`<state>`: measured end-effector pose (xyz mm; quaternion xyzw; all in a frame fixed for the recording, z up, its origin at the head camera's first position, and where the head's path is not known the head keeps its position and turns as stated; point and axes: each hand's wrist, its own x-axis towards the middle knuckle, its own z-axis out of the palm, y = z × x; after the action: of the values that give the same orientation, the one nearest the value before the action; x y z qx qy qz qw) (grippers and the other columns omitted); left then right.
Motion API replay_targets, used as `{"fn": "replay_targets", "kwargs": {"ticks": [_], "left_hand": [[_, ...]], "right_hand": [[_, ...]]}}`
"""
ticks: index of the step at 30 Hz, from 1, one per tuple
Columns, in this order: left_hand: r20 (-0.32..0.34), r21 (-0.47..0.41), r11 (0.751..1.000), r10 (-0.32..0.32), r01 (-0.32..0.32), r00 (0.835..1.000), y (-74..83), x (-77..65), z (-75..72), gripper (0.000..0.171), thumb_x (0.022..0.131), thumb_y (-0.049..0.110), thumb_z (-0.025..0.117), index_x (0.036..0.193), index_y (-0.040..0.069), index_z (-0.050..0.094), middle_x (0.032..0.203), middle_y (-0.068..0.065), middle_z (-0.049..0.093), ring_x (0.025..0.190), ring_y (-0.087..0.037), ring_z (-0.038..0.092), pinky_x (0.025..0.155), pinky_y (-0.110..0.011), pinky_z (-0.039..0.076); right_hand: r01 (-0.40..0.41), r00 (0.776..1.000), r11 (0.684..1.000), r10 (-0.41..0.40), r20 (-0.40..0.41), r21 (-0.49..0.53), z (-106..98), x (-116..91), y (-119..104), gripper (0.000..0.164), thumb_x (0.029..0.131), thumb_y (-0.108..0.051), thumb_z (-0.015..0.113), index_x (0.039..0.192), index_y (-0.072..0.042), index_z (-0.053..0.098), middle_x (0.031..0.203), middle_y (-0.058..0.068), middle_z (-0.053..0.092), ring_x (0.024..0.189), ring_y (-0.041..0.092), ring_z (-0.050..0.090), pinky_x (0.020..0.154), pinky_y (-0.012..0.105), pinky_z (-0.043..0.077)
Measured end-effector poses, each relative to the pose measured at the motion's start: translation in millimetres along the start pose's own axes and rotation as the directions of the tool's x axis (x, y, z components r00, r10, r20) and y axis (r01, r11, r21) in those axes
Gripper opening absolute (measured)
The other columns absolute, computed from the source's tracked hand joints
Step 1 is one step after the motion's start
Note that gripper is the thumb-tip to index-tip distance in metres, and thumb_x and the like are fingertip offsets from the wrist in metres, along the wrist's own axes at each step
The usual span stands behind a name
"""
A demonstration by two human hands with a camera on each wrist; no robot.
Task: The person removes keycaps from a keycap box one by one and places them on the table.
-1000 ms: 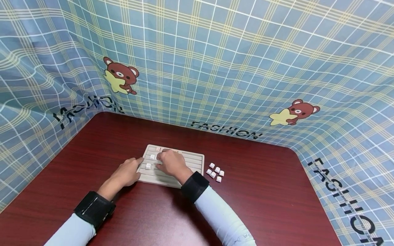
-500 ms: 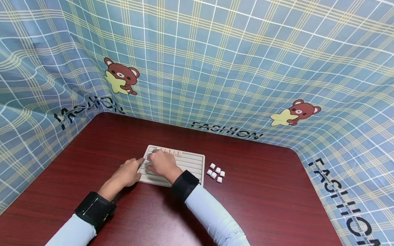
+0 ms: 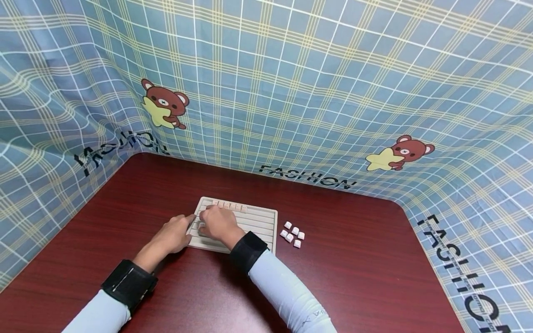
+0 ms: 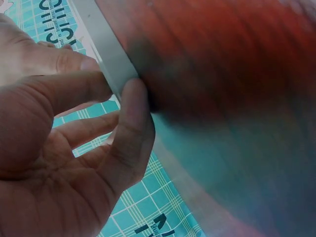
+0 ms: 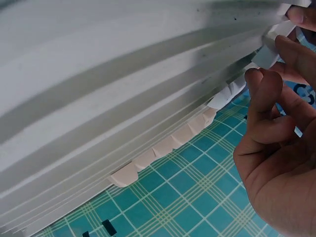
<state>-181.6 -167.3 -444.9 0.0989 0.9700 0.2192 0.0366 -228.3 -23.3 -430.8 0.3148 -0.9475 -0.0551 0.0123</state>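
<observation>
A cream ridged keycap tray (image 3: 262,226) lies on the table. My left hand (image 3: 172,233) grips its left edge, thumb at the front and fingers along the side; the left wrist view shows the tray's rim (image 4: 106,47) between thumb and fingers. Over the left part of the tray is my right hand (image 3: 220,224), fingers curled. In the right wrist view, a white keycap (image 5: 265,57) sits between its thumb and index fingertips, and both seem to touch it. Pale pink keycaps (image 5: 163,145) line the tray's far row. The right hand hides other white keycaps in the head view.
Several loose white keycaps (image 3: 289,237) lie on the dark red table (image 3: 354,259), right of the tray. A blue checked cloth (image 3: 275,92) with printed bears stands around the table's back and sides.
My right hand has shifted left along the tray, uncovering the pink row and covering the white keycaps at the left. For the last half second it has hardly moved. The left hand keeps its grip.
</observation>
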Motion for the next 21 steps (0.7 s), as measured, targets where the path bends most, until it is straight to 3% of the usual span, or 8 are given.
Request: {"fn": "replay_targets", "kwargs": {"ticks": [8,21], "left_hand": [[0.003,0.003,1.000,0.000,0.000,1.000,0.4,0.6,0.1,0.055,0.079,0.000,0.066,0.132,-0.011,0.052,0.105,-0.030,0.060,0.100,-0.046,0.062,0.078,-0.055,0.052],[-0.003,-0.003,1.000,0.018,-0.018,1.000,-1.7,0.2,0.8,0.055,0.079,0.000,0.065,0.131,-0.013,0.052,0.105,-0.030,0.060,0.101,-0.047,0.061,0.078,-0.056,0.052]], "right_hand": [[-0.028,0.999,0.999,0.027,0.029,0.028,5.5,2.1,-2.1,0.020,0.084,-0.038,0.071,0.101,-0.028,0.074,0.104,-0.007,0.069,0.091,0.011,0.069,0.062,0.031,0.056],[-0.028,1.000,0.999,0.028,0.006,0.022,6.4,-1.6,-4.8,0.016,0.087,-0.037,0.070,0.098,-0.027,0.074,0.103,-0.007,0.068,0.090,0.011,0.069,0.061,0.031,0.056]]}}
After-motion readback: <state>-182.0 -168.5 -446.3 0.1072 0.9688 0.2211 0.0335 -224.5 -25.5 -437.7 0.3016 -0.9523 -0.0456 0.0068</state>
